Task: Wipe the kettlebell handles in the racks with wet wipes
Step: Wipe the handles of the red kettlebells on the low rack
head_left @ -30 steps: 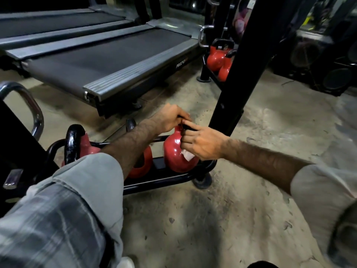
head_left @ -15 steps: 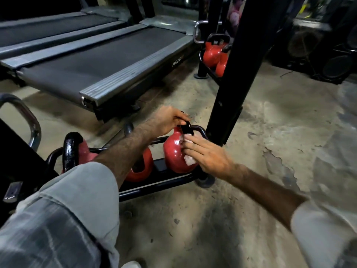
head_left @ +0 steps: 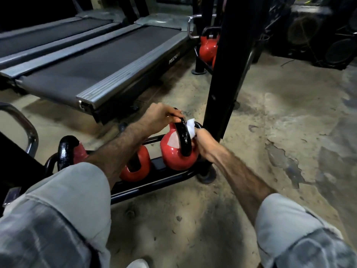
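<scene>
Three red kettlebells with black handles sit in a low black rack [head_left: 154, 187] on the floor. The rightmost kettlebell [head_left: 176, 154] has its black handle [head_left: 184, 138] standing up. My left hand [head_left: 161, 118] grips the top of that handle. My right hand [head_left: 205, 143] holds a white wet wipe [head_left: 190, 126] against the handle's right side. The middle kettlebell [head_left: 138, 168] is partly hidden by my left forearm. The left kettlebell [head_left: 67, 149] shows mostly its handle.
A black upright post [head_left: 225, 74] rises just right of the rack. Two treadmills [head_left: 92, 60] lie at the back left. A second rack with red kettlebells [head_left: 207, 48] stands behind the post. Speakers [head_left: 318, 35] sit at the far right. A chrome bar [head_left: 25, 126] curves at the left.
My right hand has slid from the handle's near side round to its right side, and the wipe now shows above the hand. My left hand keeps its grip on the handle top.
</scene>
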Demonstrator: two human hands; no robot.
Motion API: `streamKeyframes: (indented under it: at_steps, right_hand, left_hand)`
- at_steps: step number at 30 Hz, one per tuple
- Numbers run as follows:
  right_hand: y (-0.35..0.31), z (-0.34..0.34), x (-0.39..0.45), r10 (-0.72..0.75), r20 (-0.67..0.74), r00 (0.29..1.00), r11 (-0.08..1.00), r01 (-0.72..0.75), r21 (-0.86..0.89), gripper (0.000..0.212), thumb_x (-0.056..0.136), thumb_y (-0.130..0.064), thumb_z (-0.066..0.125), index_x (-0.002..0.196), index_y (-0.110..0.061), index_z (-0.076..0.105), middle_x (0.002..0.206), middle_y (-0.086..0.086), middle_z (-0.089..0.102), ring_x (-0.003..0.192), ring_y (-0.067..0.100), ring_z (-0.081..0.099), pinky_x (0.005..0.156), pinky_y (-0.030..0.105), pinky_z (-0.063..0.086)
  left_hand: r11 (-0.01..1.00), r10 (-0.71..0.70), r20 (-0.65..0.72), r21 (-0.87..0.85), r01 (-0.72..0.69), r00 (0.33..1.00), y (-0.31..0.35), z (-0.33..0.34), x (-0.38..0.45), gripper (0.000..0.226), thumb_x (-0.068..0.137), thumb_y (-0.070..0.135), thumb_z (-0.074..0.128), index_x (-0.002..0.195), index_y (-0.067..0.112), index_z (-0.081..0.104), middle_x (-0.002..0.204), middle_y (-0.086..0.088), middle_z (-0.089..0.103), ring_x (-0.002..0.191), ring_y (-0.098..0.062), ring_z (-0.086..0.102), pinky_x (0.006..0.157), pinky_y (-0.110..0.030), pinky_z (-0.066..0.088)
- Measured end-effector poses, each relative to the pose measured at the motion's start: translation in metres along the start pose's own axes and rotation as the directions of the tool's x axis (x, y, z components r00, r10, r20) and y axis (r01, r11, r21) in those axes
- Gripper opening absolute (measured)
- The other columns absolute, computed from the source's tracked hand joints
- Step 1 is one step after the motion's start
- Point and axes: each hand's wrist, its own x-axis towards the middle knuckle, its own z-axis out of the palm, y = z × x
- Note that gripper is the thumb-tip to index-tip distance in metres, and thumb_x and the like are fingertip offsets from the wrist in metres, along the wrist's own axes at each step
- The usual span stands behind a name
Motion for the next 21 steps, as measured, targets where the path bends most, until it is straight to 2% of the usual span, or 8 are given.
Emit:
streamKeyframes:
  at_steps: [3, 6, 10, 13, 15, 16, 19, 21]
  right_hand:
    - [0.014, -0.012, -0.022, -0.195, -0.098, 0.976, 0.938, 0.156, -0.309, 0.028, 0.086, -0.037, 0.056, 0.087, -0.013, 0.07, 0.078, -0.004, 0.069, 0.074, 0.011, 0.063, 0.071, 0.03, 0.05]
    - [0.024, -0.009, -0.06, -0.498, -0.042, 0.866, 0.696, 0.37, -0.615, 0.034, 0.096, -0.035, 0.051, 0.126, -0.024, 0.065, 0.11, 0.005, 0.072, 0.104, 0.022, 0.064, 0.093, 0.034, 0.05]
    - [0.003, 0.007, -0.065, -0.483, -0.094, 0.871, 0.618, 0.263, -0.741, 0.04, 0.104, -0.036, 0.037, 0.134, -0.019, 0.056, 0.119, 0.017, 0.066, 0.112, 0.037, 0.057, 0.093, 0.038, 0.043]
    - [-0.027, 0.018, -0.037, -0.122, -0.122, 0.985, 0.976, 0.097, -0.193, 0.05, 0.103, -0.046, 0.037, 0.12, -0.008, 0.064, 0.105, 0.011, 0.067, 0.095, 0.029, 0.064, 0.079, 0.032, 0.05]
    - [-0.032, 0.019, -0.028, 0.038, 0.03, 0.999, 0.936, -0.046, 0.348, 0.05, 0.104, -0.041, 0.04, 0.119, 0.001, 0.062, 0.101, 0.011, 0.064, 0.081, 0.025, 0.065, 0.077, 0.034, 0.058]
    - [-0.03, 0.018, -0.025, 0.055, 0.06, 0.997, 0.924, -0.074, 0.376, 0.046, 0.104, -0.039, 0.043, 0.112, 0.001, 0.064, 0.097, 0.012, 0.066, 0.077, 0.026, 0.067, 0.074, 0.037, 0.06]
    - [-0.015, 0.003, -0.036, -0.099, -0.037, 0.994, 0.988, 0.094, -0.124, 0.037, 0.098, -0.037, 0.049, 0.089, -0.007, 0.07, 0.087, 0.009, 0.073, 0.08, 0.026, 0.07, 0.077, 0.035, 0.055]
    - [-0.001, -0.009, -0.048, -0.375, -0.064, 0.925, 0.787, 0.281, -0.549, 0.032, 0.098, -0.037, 0.049, 0.097, -0.014, 0.071, 0.096, 0.003, 0.072, 0.097, 0.022, 0.064, 0.087, 0.033, 0.049]
  left_hand:
    - [1.0, -0.019, 0.005, 0.009, 0.019, 1.0, 0.002, 0.0, 0.003, 0.02, 0.079, 0.016, 0.075, 0.099, 0.02, 0.075, 0.11, 0.002, 0.072, 0.112, -0.005, 0.061, 0.106, -0.024, 0.041]
    - [0.999, -0.039, 0.004, -0.017, 0.039, 0.999, 0.001, 0.0, 0.001, 0.02, 0.079, 0.018, 0.075, 0.099, 0.018, 0.075, 0.111, 0.001, 0.071, 0.111, -0.006, 0.062, 0.106, -0.028, 0.043]
    - [0.999, -0.042, -0.002, -0.021, 0.042, 0.999, 0.004, -0.001, -0.001, 0.021, 0.08, 0.016, 0.075, 0.1, 0.016, 0.075, 0.112, 0.001, 0.071, 0.112, -0.005, 0.06, 0.105, -0.022, 0.041]
    - [0.999, -0.039, -0.005, -0.031, 0.039, 0.999, 0.004, -0.001, -0.001, 0.019, 0.08, 0.013, 0.074, 0.099, 0.016, 0.075, 0.111, 0.001, 0.071, 0.112, -0.005, 0.061, 0.105, -0.024, 0.042]
    - [0.998, -0.049, -0.015, -0.051, 0.048, 0.999, 0.003, 0.001, -0.001, 0.017, 0.08, 0.013, 0.074, 0.097, 0.018, 0.076, 0.109, 0.001, 0.072, 0.11, -0.005, 0.062, 0.105, -0.026, 0.043]
    - [0.997, -0.054, -0.022, -0.053, 0.053, 0.998, 0.003, 0.001, 0.0, 0.017, 0.08, 0.013, 0.075, 0.096, 0.018, 0.076, 0.108, 0.001, 0.072, 0.109, -0.005, 0.062, 0.105, -0.027, 0.043]
    - [0.997, -0.058, 0.0, -0.057, 0.058, 0.998, 0.002, 0.001, 0.002, 0.018, 0.078, 0.015, 0.076, 0.096, 0.019, 0.076, 0.108, 0.002, 0.072, 0.109, -0.004, 0.062, 0.106, -0.028, 0.043]
    - [0.996, -0.062, 0.011, -0.059, 0.063, 0.998, 0.002, -0.001, 0.001, 0.018, 0.078, 0.016, 0.076, 0.096, 0.019, 0.076, 0.108, 0.003, 0.072, 0.109, -0.003, 0.062, 0.106, -0.027, 0.043]
